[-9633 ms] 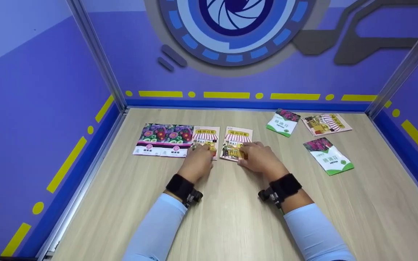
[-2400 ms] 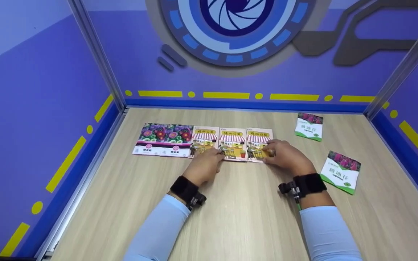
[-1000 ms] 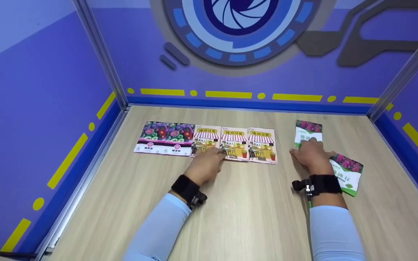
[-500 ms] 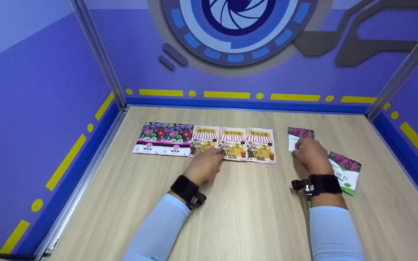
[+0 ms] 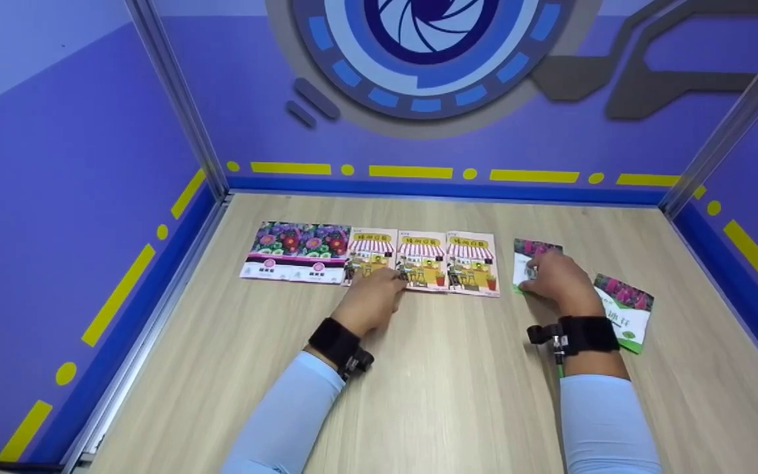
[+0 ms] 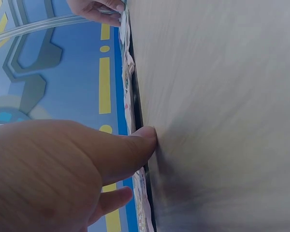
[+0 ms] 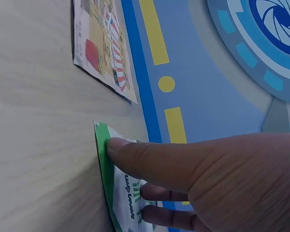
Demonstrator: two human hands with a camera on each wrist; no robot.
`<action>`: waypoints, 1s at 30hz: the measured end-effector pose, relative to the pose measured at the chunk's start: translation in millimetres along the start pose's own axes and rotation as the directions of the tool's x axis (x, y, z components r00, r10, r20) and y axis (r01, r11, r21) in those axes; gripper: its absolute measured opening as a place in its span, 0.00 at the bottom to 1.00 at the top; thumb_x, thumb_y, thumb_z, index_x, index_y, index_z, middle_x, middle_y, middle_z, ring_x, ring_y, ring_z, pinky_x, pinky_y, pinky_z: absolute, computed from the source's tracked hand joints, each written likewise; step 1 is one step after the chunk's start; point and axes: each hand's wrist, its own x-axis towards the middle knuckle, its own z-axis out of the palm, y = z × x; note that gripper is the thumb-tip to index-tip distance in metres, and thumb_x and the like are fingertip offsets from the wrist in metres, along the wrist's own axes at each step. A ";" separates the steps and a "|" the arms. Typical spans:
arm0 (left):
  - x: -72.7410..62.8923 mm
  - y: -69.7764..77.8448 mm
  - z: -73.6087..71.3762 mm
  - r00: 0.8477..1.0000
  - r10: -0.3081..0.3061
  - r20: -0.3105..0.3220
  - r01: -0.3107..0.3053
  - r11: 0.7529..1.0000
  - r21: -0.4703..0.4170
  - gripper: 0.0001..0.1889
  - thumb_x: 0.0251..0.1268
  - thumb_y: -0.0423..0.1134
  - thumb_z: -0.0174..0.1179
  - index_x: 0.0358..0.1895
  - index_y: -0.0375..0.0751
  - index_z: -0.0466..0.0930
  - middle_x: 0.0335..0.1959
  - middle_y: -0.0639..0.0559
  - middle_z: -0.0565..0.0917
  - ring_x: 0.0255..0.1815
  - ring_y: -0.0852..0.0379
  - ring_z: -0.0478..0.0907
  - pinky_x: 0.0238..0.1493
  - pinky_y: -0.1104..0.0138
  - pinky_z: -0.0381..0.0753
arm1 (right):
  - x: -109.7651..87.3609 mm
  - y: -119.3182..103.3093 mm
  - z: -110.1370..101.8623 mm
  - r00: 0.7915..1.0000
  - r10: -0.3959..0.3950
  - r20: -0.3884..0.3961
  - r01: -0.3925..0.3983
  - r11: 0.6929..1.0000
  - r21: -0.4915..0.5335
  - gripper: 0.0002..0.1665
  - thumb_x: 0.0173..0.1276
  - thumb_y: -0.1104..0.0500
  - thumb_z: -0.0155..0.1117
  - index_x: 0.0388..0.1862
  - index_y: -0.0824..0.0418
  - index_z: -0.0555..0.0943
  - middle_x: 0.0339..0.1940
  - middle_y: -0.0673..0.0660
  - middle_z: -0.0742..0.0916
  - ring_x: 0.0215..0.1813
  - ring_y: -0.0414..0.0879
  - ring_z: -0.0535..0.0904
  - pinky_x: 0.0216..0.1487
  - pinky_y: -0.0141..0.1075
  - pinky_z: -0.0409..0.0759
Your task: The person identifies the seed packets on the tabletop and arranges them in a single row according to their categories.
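Observation:
Five-petal-style artwork aside, every packet here is a flat paper seed packet. My right hand [image 5: 562,280] holds a white-and-green seed packet [image 5: 522,266] low on the table, right of the row. In the right wrist view the thumb sits at the green edge of this packet [image 7: 118,198], and the fingers bend onto its face. My left hand [image 5: 369,299] rests at the lower edges of two striped-awning packets, the left one [image 5: 371,245] and the middle one [image 5: 422,253]. In the left wrist view its thumb [image 6: 140,145] touches the tabletop beside them.
Two purple-flower packets [image 5: 295,250] lie at the row's left end. A third awning packet [image 5: 472,263] ends the row on the right. Another white-and-green packet [image 5: 626,309] lies tilted beside my right wrist. A blue wall [image 5: 379,145] bounds the table's back.
My right hand reached to the far white-and-green packet and has drawn it left and nearer, toward the row. Earlier, it set the third awning packet in the row. My left hand stays put lately.

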 end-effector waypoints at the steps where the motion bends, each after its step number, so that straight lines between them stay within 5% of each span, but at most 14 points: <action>1: 0.2 -0.1 0.0 1.000 0.001 0.003 -0.001 1.000 -0.001 0.24 0.62 0.42 0.66 0.63 0.55 0.78 0.65 0.54 0.77 0.68 0.54 0.72 0.69 0.37 0.66 | 0.0 -0.2 0.0 1.000 -0.015 -0.003 0.015 1.000 -0.003 0.32 0.60 0.47 0.73 0.59 0.62 0.81 0.58 0.67 0.83 0.52 0.58 0.78 0.58 0.59 0.77; 9: 0.7 -0.6 0.5 1.000 -0.001 0.017 0.001 1.000 0.005 0.24 0.62 0.43 0.66 0.63 0.54 0.78 0.66 0.54 0.77 0.70 0.54 0.70 0.69 0.37 0.66 | -1.3 -1.9 0.4 0.998 -0.068 -0.008 0.067 0.997 -0.022 0.32 0.59 0.45 0.74 0.58 0.59 0.82 0.62 0.70 0.78 0.61 0.64 0.72 0.63 0.62 0.72; 30: 1.1 0.7 -0.6 1.000 0.000 0.011 0.000 1.000 -0.019 0.23 0.63 0.39 0.65 0.62 0.53 0.79 0.64 0.54 0.78 0.68 0.53 0.72 0.68 0.38 0.68 | 0.1 -2.1 1.4 0.997 -0.078 0.001 0.078 0.997 0.026 0.32 0.59 0.44 0.74 0.59 0.56 0.80 0.64 0.69 0.77 0.60 0.63 0.71 0.63 0.63 0.71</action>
